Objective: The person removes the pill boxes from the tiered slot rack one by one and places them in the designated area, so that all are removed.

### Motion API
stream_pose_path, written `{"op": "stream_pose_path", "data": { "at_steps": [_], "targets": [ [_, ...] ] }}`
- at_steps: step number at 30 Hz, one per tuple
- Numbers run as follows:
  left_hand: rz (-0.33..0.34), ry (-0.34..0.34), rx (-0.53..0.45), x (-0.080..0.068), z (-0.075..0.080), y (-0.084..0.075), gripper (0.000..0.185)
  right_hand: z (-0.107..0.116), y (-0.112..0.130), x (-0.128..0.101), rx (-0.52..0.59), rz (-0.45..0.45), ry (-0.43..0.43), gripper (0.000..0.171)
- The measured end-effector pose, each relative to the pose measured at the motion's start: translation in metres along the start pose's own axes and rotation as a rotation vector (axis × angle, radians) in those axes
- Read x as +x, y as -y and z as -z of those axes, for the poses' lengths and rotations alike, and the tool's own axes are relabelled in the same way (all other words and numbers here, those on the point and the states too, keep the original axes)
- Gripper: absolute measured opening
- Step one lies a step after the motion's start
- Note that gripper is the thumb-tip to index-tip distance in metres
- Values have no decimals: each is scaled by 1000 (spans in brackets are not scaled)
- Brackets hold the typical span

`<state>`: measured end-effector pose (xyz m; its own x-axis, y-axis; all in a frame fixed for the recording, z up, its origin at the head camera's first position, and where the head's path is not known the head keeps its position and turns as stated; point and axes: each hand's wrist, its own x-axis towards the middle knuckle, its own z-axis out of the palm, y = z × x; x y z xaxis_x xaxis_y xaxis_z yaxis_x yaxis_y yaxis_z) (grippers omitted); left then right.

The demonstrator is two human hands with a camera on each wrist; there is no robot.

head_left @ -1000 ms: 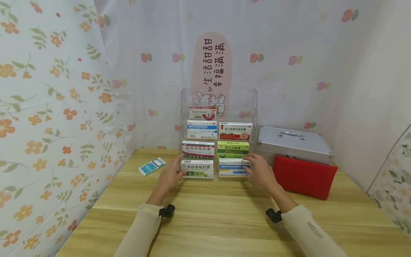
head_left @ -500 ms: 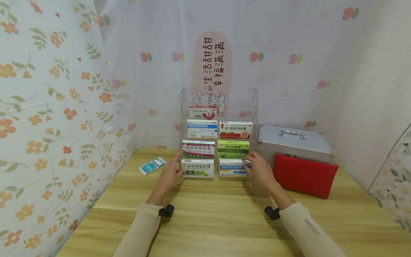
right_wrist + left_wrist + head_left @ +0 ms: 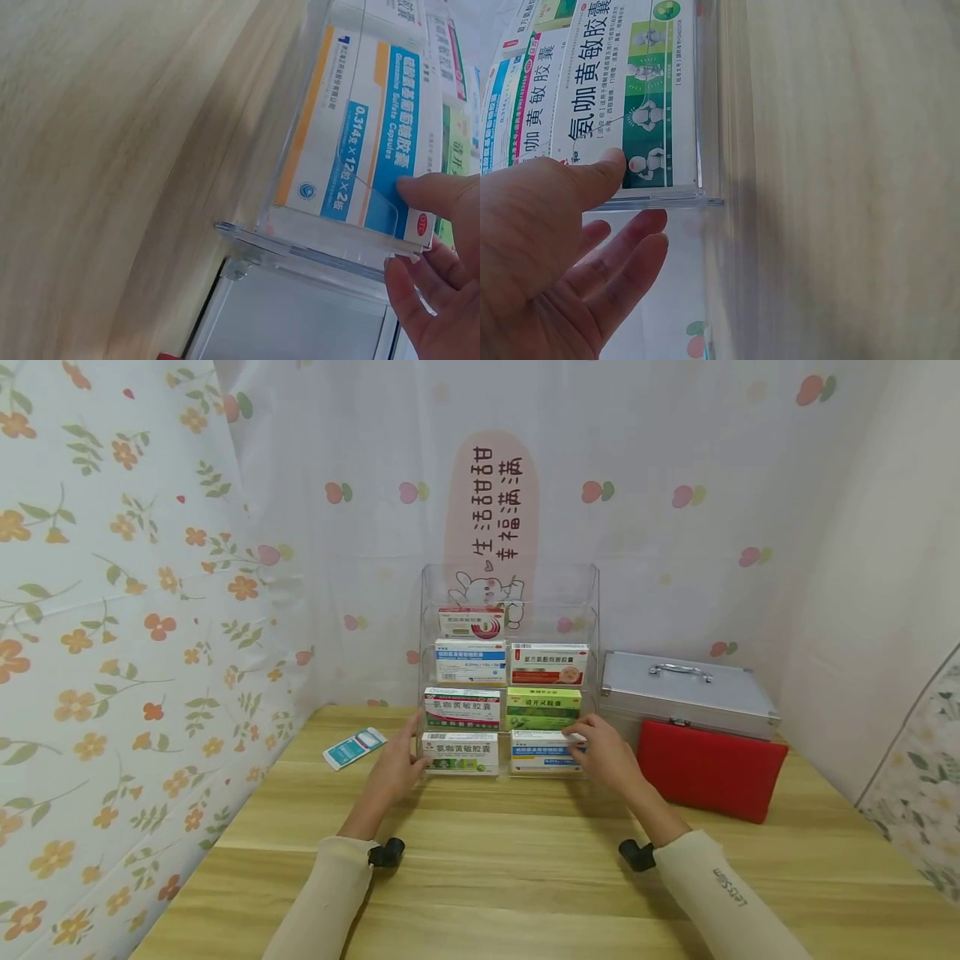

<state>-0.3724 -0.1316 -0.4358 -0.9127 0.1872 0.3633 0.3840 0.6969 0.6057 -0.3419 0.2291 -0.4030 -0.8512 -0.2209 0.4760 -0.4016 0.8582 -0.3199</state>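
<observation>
A clear acrylic tiered rack (image 3: pixel 587 587) of medicine boxes stands at the back of the wooden table (image 3: pixel 487 877). My left hand (image 3: pixel 415 753) holds its lower left corner. In the left wrist view the left hand (image 3: pixel 634 195) has its thumb on the front pane over the green-and-white box (image 3: pixel 622 97), with the fingers along the rack's side wall (image 3: pixel 700 150). My right hand (image 3: pixel 581 739) holds the lower right corner. In the right wrist view the right hand (image 3: pixel 396 225) has its thumb on the pane over the blue-and-orange box (image 3: pixel 352 150), fingers at the side.
A silver metal case (image 3: pixel 686 693) with a red pouch (image 3: pixel 708 768) leaning on its front stands right of the rack. A teal and white packet (image 3: pixel 355 748) lies on the table to the left. Floral curtains close in the left, back and right sides.
</observation>
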Motion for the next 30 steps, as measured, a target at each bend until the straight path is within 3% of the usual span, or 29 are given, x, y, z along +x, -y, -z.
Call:
{"op": "stream_pose_path", "data": {
  "at_steps": [11,25,30],
  "targets": [
    [-11,8,-2,0,0,2,96,4,1,2,-10,28,50,34],
    [-29,-53,-8,-4,-5,4,96,3,-1,3,30,29,49,30],
    [-30,-41,-31,-1,-5,4,96,6,-1,6,74,48,28,29]
  ]
}}
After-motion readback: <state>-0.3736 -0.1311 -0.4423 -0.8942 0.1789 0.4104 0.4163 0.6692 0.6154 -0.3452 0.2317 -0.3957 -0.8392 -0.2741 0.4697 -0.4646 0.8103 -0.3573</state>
